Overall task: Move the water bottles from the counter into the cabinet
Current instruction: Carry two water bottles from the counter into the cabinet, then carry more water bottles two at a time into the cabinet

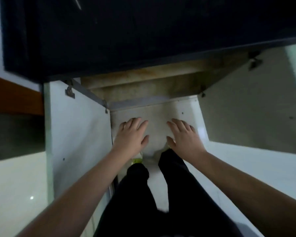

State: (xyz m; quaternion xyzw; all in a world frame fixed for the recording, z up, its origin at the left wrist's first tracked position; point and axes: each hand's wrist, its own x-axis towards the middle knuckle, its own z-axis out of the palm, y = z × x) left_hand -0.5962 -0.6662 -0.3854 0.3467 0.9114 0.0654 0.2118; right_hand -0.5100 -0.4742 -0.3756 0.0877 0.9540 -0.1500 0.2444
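Far left: dark counter [109,31] across the top of view, no water bottles visible on the stretch shown. Left cabinet door [79,134] swung wide. Left hand [132,134] flat, fingers straight and spread, holding nothing, hovering near the cabinet [143,79] mouth. Stained wooden shelf inside, no bottle seen on the visible part. Right hand [184,136] likewise flat and spread, holding nothing. Right cabinet door [246,108] open too. Bottles nowhere in view; cannot tell whether stowed deeper or not yet fetched. Judged: cabinet ready, doors open, transfer either unstarted or finished.
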